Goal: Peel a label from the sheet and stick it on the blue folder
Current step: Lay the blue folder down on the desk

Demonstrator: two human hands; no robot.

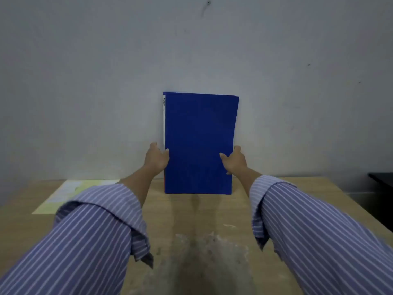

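Observation:
The blue folder (198, 143) stands upright at the far side of the wooden table, its top leaning at the grey wall. A white strip runs down its spine on the left. My left hand (156, 159) grips the folder's left edge, thumb on the front cover. My right hand (235, 160) grips the right edge the same way. The label sheet (63, 193), pale yellow with whitish labels, lies flat on the table at the far left, partly hidden behind my left sleeve.
The wooden table (191, 220) has a worn, whitish patch (208, 248) in its near middle. A dark piece of furniture (380, 179) stands beyond the table's right edge. The grey wall (191, 50) rises right behind the table.

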